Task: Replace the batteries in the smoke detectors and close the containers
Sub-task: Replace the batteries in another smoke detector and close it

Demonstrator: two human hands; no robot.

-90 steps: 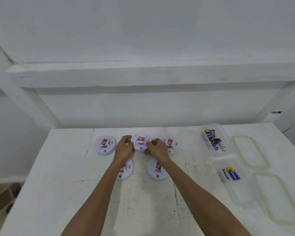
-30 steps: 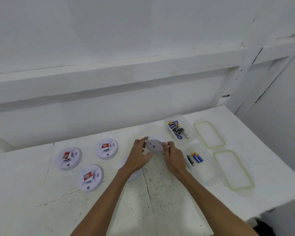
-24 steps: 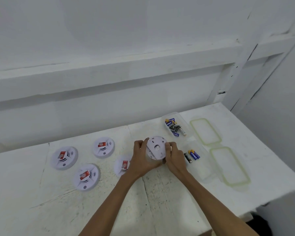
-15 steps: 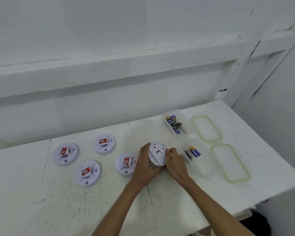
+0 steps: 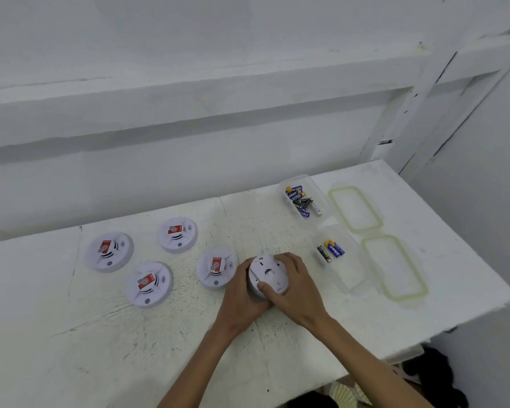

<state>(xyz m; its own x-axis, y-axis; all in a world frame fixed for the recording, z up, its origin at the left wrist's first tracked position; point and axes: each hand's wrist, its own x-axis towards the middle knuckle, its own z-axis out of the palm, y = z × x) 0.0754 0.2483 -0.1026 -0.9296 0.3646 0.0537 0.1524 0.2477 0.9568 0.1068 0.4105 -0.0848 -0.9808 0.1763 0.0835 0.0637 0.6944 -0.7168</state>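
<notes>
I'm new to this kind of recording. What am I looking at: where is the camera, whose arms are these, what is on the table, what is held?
No machine here: a person wears one camera on the head, looking down at their own bare arms. The left hand and right hand together grip a round white plastic smoke detector, its plain back facing up. Four more detectors with red labels lie face up on the white table. To the right stand two open clear plastic containers, the far container with many batteries, the near container with a few, and beside them two clear lids with green rims.
</notes>
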